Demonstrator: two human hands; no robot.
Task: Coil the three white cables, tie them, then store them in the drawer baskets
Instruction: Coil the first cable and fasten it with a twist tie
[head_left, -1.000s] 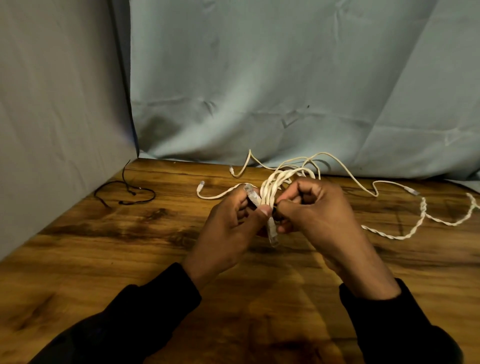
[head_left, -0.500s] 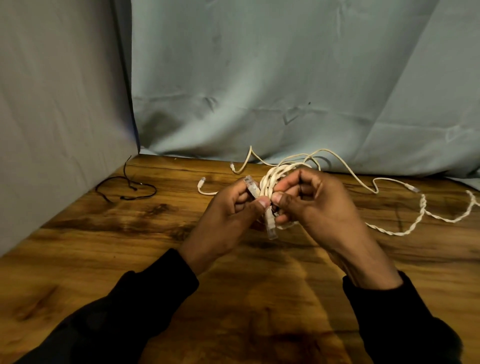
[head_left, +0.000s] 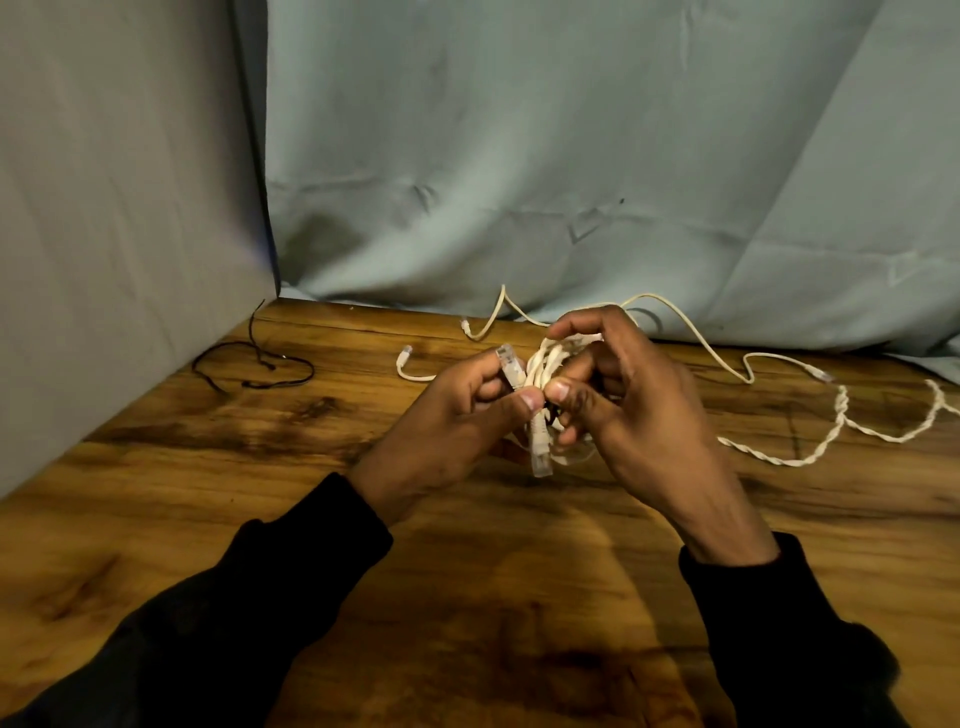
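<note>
Head view showed left hand (head_left: 457, 421) and right hand (head_left: 623, 395) both clamped on a coiled white cable (head_left: 545, 364) above the wooden table (head_left: 467, 597).

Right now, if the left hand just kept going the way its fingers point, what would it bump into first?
The left hand points right, toward the coiled white cable that it already pinches. Just past the coil is the right hand, thumb nearly meeting thumb. So it would likely press the coil into that hand, though depth is uncertain.
</note>
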